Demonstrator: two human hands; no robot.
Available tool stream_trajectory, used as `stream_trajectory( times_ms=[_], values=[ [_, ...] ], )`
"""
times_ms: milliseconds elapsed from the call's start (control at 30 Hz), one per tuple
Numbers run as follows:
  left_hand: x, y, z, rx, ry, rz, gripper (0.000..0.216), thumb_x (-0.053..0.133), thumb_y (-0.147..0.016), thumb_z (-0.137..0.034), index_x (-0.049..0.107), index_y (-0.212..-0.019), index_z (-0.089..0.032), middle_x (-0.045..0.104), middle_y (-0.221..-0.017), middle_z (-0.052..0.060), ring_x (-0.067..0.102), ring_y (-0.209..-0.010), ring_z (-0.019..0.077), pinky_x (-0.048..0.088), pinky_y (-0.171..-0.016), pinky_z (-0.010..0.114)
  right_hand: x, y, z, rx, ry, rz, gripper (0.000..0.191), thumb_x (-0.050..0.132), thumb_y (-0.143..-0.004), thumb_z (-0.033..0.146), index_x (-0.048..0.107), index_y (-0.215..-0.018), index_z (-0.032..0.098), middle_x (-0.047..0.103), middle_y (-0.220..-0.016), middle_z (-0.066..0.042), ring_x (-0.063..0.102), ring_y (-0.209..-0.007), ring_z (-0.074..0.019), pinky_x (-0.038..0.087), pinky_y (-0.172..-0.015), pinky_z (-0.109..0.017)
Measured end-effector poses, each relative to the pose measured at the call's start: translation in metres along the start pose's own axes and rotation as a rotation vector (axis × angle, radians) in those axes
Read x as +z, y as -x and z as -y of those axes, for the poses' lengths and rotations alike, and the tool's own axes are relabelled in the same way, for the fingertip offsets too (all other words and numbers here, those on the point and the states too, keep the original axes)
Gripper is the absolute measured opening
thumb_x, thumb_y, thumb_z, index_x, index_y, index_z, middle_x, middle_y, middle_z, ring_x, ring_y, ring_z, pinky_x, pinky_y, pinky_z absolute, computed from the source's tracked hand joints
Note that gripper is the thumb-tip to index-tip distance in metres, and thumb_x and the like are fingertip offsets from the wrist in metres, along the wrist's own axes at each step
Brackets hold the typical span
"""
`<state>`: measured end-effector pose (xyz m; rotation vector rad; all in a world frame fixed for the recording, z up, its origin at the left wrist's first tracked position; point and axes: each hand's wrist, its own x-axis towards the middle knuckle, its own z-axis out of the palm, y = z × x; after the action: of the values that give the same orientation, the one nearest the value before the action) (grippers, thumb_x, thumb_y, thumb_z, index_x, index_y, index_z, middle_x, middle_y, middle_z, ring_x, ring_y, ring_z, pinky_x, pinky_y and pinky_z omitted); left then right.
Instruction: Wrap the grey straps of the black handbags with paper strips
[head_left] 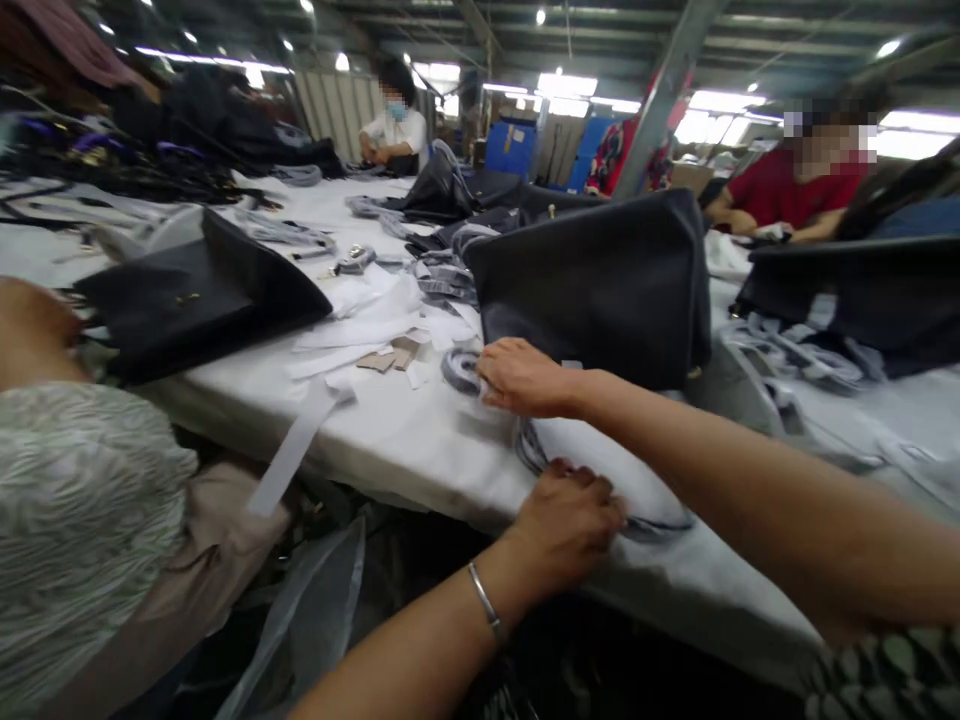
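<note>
My right hand (525, 377) reaches across the table with its fingers closed on a coiled grey strap (457, 368). Close to the table's front edge, my left hand (566, 517), with a silver bangle at its wrist, has its fingers curled over a flat white piece with dark edging (607, 450). The fingertips of the left hand are hidden beneath its knuckles. Just behind my right hand stands a large black handbag (592, 280). White paper strips (367, 325) and brown card scraps (390, 356) lie left of the strap.
A co-worker's arm (34, 335) is close on the left, beside another black bag (199, 290). More black bags (862, 290) and wrapped straps cover the table at right. Two people sit across the table. A translucent plastic sheet (307, 610) hangs below the table edge.
</note>
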<state>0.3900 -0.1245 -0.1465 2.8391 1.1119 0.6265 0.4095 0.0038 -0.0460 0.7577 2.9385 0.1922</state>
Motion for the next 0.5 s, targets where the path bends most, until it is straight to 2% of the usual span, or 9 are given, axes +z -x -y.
stream_trajectory(
  times_ms=[67, 133, 200, 267, 367, 500],
  values=[
    [0.002, -0.001, -0.002, -0.023, 0.033, -0.059, 0.023, 0.044, -0.095, -0.028, 0.060, -0.109, -0.021, 0.063, -0.094, 0.006, 0.056, -0.091, 0.0214, 0.040, -0.086, 0.043, -0.018, 0.048, -0.013, 0.031, 0.048, -0.088, 0.028, 0.052, -0.089, 0.028, 0.059, -0.109, 0.010, 0.056, -0.117, -0.012, 0.046, -0.112, -0.0263, 0.028, -0.104, -0.041],
    [0.003, 0.001, -0.003, -0.006, 0.010, -0.080, 0.025, 0.042, -0.097, -0.031, 0.059, -0.112, -0.022, 0.062, -0.096, 0.007, 0.054, -0.093, 0.0216, 0.038, -0.087, 0.043, -0.028, 0.100, -0.018, 0.117, 0.137, -0.147, 0.025, 0.046, -0.090, 0.018, 0.059, -0.112, 0.013, 0.055, -0.118, -0.010, 0.040, -0.122, -0.0284, 0.019, -0.110, -0.048],
    [0.004, 0.003, -0.004, 0.012, -0.025, -0.114, 0.026, 0.041, -0.097, -0.033, 0.058, -0.114, -0.023, 0.061, -0.099, 0.007, 0.053, -0.095, 0.0219, 0.037, -0.088, 0.042, -0.025, 0.148, -0.017, 0.210, 0.157, -0.166, 0.031, 0.040, -0.090, 0.009, 0.061, -0.110, 0.019, 0.057, -0.114, -0.009, 0.035, -0.127, -0.0286, 0.012, -0.113, -0.050],
    [0.005, 0.005, -0.003, 0.041, -0.043, -0.166, 0.025, 0.043, -0.097, -0.031, 0.059, -0.115, -0.024, 0.062, -0.098, 0.006, 0.052, -0.094, 0.0214, 0.037, -0.086, 0.040, -0.009, 0.183, -0.012, 0.267, 0.113, -0.186, 0.035, 0.039, -0.088, 0.005, 0.064, -0.104, 0.022, 0.059, -0.110, -0.008, 0.037, -0.125, -0.0286, 0.011, -0.114, -0.050],
    [0.007, 0.008, 0.000, 0.105, -0.027, -0.205, 0.023, 0.046, -0.094, -0.024, 0.063, -0.110, -0.025, 0.063, -0.092, 0.004, 0.052, -0.088, 0.0192, 0.037, -0.083, 0.038, 0.023, 0.205, 0.000, 0.285, 0.075, -0.166, 0.028, 0.043, -0.086, 0.005, 0.066, -0.097, 0.019, 0.061, -0.104, -0.010, 0.045, -0.114, -0.0282, 0.018, -0.111, -0.050],
    [0.007, 0.012, 0.001, 0.134, 0.014, -0.227, 0.020, 0.049, -0.092, -0.027, 0.069, -0.097, -0.026, 0.065, -0.091, 0.004, 0.053, -0.087, 0.0184, 0.039, -0.079, 0.036, 0.045, 0.199, 0.015, 0.267, -0.044, -0.036, 0.013, 0.056, -0.084, 0.015, 0.066, -0.093, 0.015, 0.062, -0.099, -0.010, 0.051, -0.098, -0.0238, 0.036, -0.093, -0.039]
  ],
)
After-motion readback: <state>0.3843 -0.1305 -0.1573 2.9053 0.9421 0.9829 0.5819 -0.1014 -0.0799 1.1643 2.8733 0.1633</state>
